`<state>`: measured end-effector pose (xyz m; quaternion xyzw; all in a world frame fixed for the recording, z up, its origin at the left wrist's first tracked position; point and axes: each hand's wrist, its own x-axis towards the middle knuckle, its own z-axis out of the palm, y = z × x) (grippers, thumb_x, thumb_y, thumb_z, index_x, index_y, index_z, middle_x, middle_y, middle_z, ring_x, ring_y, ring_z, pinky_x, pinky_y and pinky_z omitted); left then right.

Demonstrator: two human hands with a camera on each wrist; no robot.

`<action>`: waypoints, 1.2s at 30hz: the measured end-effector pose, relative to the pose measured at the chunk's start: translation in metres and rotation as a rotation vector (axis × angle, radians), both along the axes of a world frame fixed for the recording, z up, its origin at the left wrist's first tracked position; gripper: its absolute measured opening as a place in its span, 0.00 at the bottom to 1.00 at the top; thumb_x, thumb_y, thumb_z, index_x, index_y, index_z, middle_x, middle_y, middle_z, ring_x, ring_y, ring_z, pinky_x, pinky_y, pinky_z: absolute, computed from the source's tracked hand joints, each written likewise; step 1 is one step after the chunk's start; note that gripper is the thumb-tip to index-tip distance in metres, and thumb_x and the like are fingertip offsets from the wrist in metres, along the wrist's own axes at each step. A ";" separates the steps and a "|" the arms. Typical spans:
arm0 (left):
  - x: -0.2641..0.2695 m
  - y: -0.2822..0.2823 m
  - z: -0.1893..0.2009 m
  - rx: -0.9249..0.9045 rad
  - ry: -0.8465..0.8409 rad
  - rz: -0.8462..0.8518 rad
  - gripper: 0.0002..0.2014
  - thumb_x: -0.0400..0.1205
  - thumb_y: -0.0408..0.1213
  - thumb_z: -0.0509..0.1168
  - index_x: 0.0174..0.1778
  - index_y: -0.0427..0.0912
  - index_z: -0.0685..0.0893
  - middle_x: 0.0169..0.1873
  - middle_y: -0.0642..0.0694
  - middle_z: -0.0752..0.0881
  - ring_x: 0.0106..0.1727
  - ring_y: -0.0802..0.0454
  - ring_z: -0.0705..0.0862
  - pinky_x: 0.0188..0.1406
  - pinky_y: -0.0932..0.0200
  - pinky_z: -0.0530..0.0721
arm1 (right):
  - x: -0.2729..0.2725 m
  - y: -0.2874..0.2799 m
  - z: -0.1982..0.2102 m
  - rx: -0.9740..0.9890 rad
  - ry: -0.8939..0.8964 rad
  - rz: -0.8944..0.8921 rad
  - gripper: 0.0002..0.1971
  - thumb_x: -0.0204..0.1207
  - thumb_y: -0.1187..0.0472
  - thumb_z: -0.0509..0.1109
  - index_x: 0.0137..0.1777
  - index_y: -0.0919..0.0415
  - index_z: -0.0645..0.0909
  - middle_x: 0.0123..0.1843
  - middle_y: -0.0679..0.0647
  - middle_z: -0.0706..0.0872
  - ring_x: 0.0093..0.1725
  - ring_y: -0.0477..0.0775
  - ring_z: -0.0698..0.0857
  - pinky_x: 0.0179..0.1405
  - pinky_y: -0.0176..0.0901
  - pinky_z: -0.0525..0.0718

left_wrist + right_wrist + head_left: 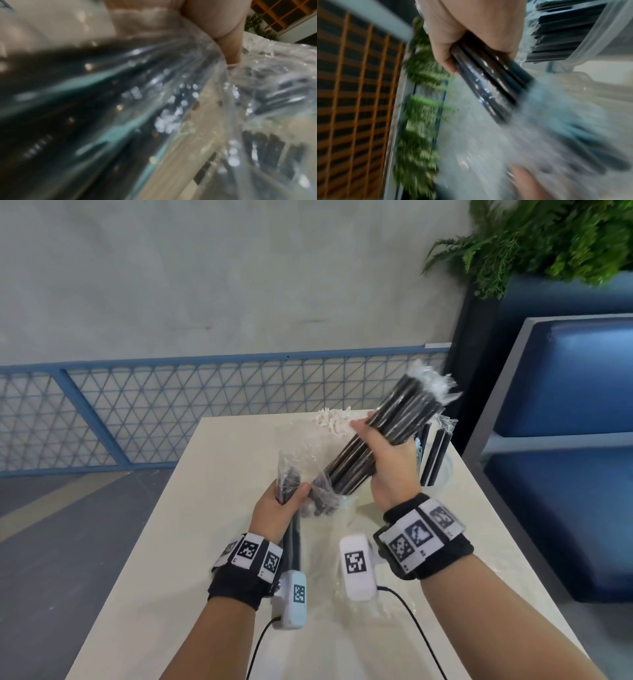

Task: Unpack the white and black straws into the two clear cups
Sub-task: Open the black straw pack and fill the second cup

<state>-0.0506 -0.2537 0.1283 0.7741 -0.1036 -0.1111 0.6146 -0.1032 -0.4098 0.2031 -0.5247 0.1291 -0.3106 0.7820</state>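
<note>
My right hand (385, 450) grips a thick bundle of black straws (407, 409) in clear wrappers, tilted from lower left up to the right above the table; the right wrist view shows the same black bundle (489, 83) blurred. My left hand (282, 503) holds a few wrapped black straws (294, 542) upright, with crinkled clear wrapping (289, 470) above the fist. Behind my right hand stands a clear cup (445, 474) with black straws in it, and the cup wall (618, 31) appears in the right wrist view. White straws (334, 421) stick up at the table's far side; their cup is hidden.
The cream table (191, 542) carries a crumpled clear plastic bag (308, 440) near its middle. A blue bench (565, 440) stands at the right, a fern (534, 237) above it, and a blue mesh fence (137, 412) behind. Cables run from both wrist cameras.
</note>
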 end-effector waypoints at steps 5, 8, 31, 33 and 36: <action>0.005 0.003 -0.020 0.005 0.048 0.075 0.09 0.74 0.52 0.69 0.42 0.52 0.80 0.43 0.44 0.90 0.47 0.44 0.89 0.53 0.53 0.83 | -0.002 -0.027 0.013 0.243 -0.079 -0.102 0.06 0.70 0.72 0.72 0.38 0.61 0.81 0.38 0.55 0.83 0.39 0.51 0.83 0.44 0.47 0.81; 0.007 0.003 -0.027 0.018 0.051 0.103 0.14 0.69 0.61 0.70 0.40 0.57 0.81 0.42 0.45 0.91 0.46 0.41 0.89 0.56 0.47 0.83 | -0.008 -0.033 0.019 0.264 -0.090 -0.144 0.07 0.70 0.74 0.69 0.36 0.63 0.79 0.35 0.56 0.81 0.32 0.49 0.81 0.33 0.41 0.82; -0.010 -0.009 0.017 -0.254 0.012 0.136 0.08 0.80 0.42 0.65 0.40 0.43 0.76 0.37 0.38 0.88 0.35 0.39 0.87 0.23 0.63 0.82 | 0.002 -0.079 -0.044 -0.523 0.489 -0.293 0.20 0.69 0.60 0.77 0.60 0.63 0.79 0.55 0.59 0.87 0.55 0.58 0.85 0.53 0.44 0.81; -0.007 -0.007 0.015 -0.238 -0.005 0.145 0.08 0.79 0.44 0.65 0.40 0.44 0.76 0.39 0.38 0.89 0.39 0.36 0.88 0.35 0.56 0.84 | 0.000 -0.082 -0.046 -0.531 0.539 -0.244 0.20 0.70 0.61 0.76 0.61 0.65 0.79 0.57 0.61 0.87 0.56 0.60 0.85 0.52 0.43 0.80; -0.005 -0.005 0.015 -0.247 -0.027 0.137 0.08 0.79 0.44 0.65 0.40 0.45 0.76 0.38 0.41 0.89 0.37 0.40 0.89 0.38 0.55 0.83 | 0.001 -0.085 -0.047 -0.607 0.648 -0.127 0.22 0.70 0.61 0.77 0.61 0.70 0.79 0.58 0.64 0.87 0.57 0.63 0.85 0.53 0.45 0.81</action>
